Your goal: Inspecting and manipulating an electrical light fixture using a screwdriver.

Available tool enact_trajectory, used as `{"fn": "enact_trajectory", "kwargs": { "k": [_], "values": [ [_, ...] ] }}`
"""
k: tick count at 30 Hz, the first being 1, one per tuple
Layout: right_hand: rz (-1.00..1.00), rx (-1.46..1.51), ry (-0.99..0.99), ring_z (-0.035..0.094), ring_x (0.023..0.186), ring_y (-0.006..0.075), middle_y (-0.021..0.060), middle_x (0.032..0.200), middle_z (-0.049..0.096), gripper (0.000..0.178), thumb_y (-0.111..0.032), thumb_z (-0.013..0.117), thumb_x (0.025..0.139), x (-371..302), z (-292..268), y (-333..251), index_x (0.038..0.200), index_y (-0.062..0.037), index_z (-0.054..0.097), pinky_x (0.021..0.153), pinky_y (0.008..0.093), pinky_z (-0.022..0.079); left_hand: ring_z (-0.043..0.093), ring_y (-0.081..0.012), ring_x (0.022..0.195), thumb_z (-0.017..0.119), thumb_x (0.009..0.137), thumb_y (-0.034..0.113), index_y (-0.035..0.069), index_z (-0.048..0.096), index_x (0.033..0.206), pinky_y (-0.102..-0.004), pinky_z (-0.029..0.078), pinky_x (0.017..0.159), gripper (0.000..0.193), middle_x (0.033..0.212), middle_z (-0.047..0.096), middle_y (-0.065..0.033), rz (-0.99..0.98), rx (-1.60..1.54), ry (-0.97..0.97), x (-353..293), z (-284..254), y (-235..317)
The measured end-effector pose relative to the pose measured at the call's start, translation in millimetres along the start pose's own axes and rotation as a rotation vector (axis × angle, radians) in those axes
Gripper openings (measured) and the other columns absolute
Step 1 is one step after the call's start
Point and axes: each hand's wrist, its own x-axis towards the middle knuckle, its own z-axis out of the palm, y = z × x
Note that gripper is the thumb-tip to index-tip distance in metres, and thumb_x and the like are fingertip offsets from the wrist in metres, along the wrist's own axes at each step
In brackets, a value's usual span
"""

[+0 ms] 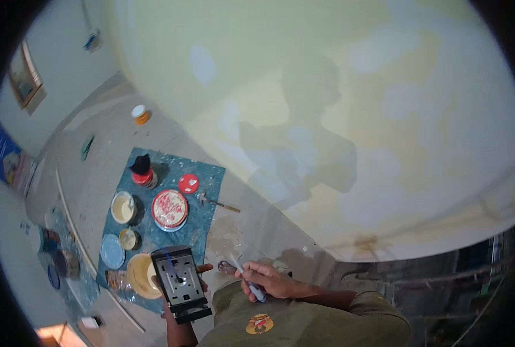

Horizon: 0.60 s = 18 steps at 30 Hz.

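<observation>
My left hand (205, 269) grips a rectangular metal plate with slots and black end pieces (181, 282) from behind and by its side. Most of that hand is hidden by the plate; only some fingers show at its right edge. To the right, close to my body, my right hand (264, 280) is closed around a slim tool with a pale grey handle (256, 292). A narrow light part of it points up and left past the fingers; its exact kind I cannot make out. The two hands are apart. Beneath the plate stands a tan bucket (136, 276), partly covered by it.
A blue-green sheet (202, 168) on the floor bears an open paint-splashed bucket (169, 208), a white tub (123, 207), a red container (145, 177), a blue lid (112, 252) and a hammer (223, 205). A patchy cream wall (304, 133) rises ahead. A long pale strip (75, 225) lies left.
</observation>
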Motion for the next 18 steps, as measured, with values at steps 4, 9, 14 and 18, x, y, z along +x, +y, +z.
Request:
{"fn": "enact_trajectory", "kwargs": {
  "k": [4, 9, 14, 18],
  "values": [
    [-0.246, 0.234, 0.48, 0.056, 0.062, 0.0107, 0.0029, 0.085, 0.06, 0.038, -0.041, 0.05, 0.105, -5.2, -52.2, 4.0, 0.124, -0.0094, 0.059, 0.051, 0.0265, 0.043, 0.066, -0.0518, 0.102, 0.063, 0.075, 0.081, -0.001, 0.035, 0.149, -0.0587, 0.06, 0.077, 0.113, 0.147, 0.033, -0.0442, -0.081, 0.082, -0.041, -13.5, -52.3, 24.5],
    [-0.81, 0.08, 1.294, 0.053, 0.054, 0.0094, 0.0056, 0.089, 0.065, 0.043, -0.027, 0.047, 0.105, -33.1, -133.8, -71.3, 0.143, -0.0081, 0.053, 0.043, 0.0247, 0.04, 0.054, -0.0492, 0.125, 0.065, 0.078, 0.076, 0.002, 0.028, 0.156, -0.0634, 0.049, 0.097, 0.113, 0.159, 0.022, -0.032, -0.328, 0.031, -0.21, -10.3, -59.9, 42.9],
    [-1.143, 0.148, 1.479, 0.045, 0.05, 0.0074, 0.0052, 0.086, 0.063, 0.041, -0.024, 0.053, 0.103, -52.9, -190.2, -104.1, 0.139, -0.0035, 0.057, 0.041, 0.0231, 0.036, 0.043, -0.0468, 0.137, 0.064, 0.081, 0.073, 0.002, 0.027, 0.156, -0.0664, 0.037, 0.11, 0.109, 0.166, 0.013, -0.0227, -0.49, -0.025, -0.224, 1.4, -53.9, 60.3],
    [-1.226, 0.15, 1.504, 0.041, 0.049, 0.005, 0.0039, 0.083, 0.06, 0.04, -0.02, 0.06, 0.101, -33.5, -179.7, -83.9, 0.135, 0.001, 0.058, 0.04, 0.0216, 0.033, 0.037, -0.0443, 0.143, 0.067, 0.084, 0.065, 0.005, 0.025, 0.158, -0.0675, 0.029, 0.114, 0.104, 0.167, 0.008, -0.0192, -0.587, -0.006, -0.371, 23.9, -52.5, 75.8]
  ]
}}
